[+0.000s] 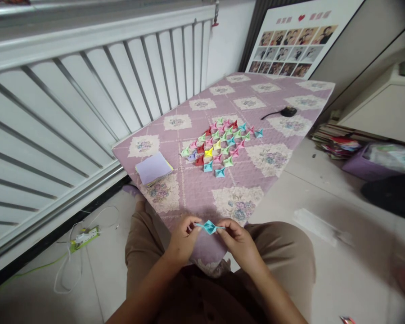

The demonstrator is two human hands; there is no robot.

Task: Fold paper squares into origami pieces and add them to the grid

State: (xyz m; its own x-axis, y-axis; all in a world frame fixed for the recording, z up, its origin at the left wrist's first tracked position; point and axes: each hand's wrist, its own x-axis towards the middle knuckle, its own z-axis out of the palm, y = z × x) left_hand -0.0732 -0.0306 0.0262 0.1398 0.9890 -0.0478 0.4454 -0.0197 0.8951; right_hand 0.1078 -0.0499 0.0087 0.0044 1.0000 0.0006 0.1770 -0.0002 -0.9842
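Observation:
A small turquoise folded paper piece (209,227) is stretched between my two hands over the near corner of the table. My left hand (185,238) pinches its left tip between thumb and fingers. On the right tip, my right hand (236,238) has a similar pinch. Farther up the table, several folded paper pieces (208,152) in red, pink, green, yellow, blue and purple stand in slanting rows. A stack of square paper (154,168), with a lilac sheet on top, lies at the table's left edge.
The table (202,198) has a pink patterned cloth. A black object (288,111) with a thin tail lies toward its far right. A white radiator (97,99) runs along the left side. A power strip (85,238) with cables is on the floor.

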